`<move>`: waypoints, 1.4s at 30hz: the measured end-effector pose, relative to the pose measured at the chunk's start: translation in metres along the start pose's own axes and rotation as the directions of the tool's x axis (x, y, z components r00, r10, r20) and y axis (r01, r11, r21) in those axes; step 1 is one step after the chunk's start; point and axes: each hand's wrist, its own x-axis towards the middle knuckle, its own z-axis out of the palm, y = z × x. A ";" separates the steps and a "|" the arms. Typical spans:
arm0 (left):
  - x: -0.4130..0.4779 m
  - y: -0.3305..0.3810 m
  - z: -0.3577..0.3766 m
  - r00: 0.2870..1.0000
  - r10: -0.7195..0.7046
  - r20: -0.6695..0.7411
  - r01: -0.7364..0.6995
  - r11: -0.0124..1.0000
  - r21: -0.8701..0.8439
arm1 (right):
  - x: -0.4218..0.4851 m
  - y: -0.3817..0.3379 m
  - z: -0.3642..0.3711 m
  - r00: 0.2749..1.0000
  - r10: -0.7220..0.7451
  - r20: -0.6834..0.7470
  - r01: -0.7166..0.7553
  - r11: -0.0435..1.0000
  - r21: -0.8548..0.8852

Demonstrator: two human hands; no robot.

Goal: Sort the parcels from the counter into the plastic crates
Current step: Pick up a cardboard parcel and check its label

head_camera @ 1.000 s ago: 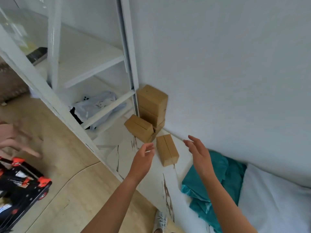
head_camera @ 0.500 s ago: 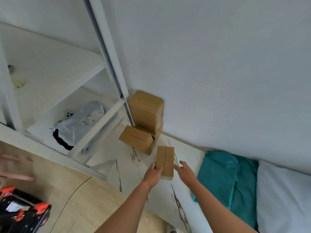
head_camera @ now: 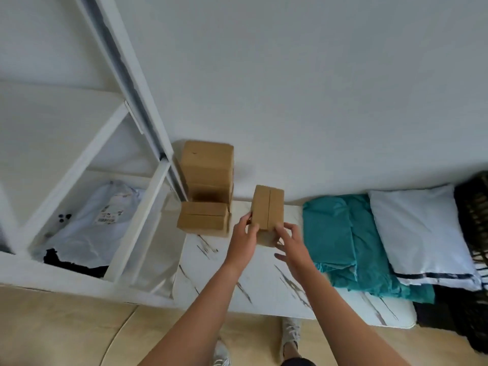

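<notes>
White marbled surface (head_camera: pixel 253 281) at frame centre; your left hand (head_camera: pixel 241 240) and right hand (head_camera: pixel 291 240) clamp a stiff, light-looking cardboard parcel (head_camera: pixel 266 207) by its sides.

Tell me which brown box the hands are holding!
Find the white marble-patterned counter against the wall. Right of the stack of brown cardboard boxes, the small brown cardboard box is pinched between the left hand and right hand. Only it is handheld.

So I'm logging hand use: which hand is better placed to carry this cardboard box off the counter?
Left, by a small margin. The left hand wraps the cardboard box at its near left edge, fingers on it. The right hand touches only the lower right corner, some fingers splayed off it.
</notes>
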 end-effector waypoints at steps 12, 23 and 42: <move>-0.072 0.130 -0.027 0.857 0.495 -0.141 -0.508 0.770 -0.387 | -0.106 -0.132 -0.015 0.754 -0.650 -0.101 0.654 0.756 0.019; -0.128 0.185 0.018 0.482 0.870 -0.105 -0.852 0.493 0.178 | -0.111 -0.169 -0.083 0.855 -0.503 0.125 0.272 0.642 0.717; -0.082 0.183 0.005 0.850 0.523 0.060 -0.215 0.449 -0.868 | -0.145 -0.163 -0.039 0.395 -0.917 -0.059 0.816 0.380 -0.435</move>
